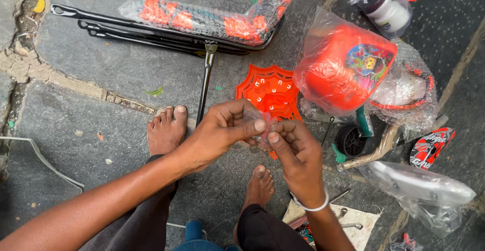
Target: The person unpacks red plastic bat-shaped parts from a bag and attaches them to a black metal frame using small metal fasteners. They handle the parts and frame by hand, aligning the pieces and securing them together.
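right now both hands meet over the stone floor (pixel 101 74), pinching a small clear plastic bag (pixel 264 130) between them. left hand (pixel 222 130) grips it with thumb and forefinger closed; right hand (pixel 298 152), a white band on its wrist, pinches the bag's other side. just beyond lies an orange web-shaped plate (pixel 270 90), beside a wrapped orange basket (pixel 343 66). a black metal frame (pixel 151 31) lies farther off, by the bare feet (pixel 166 130).
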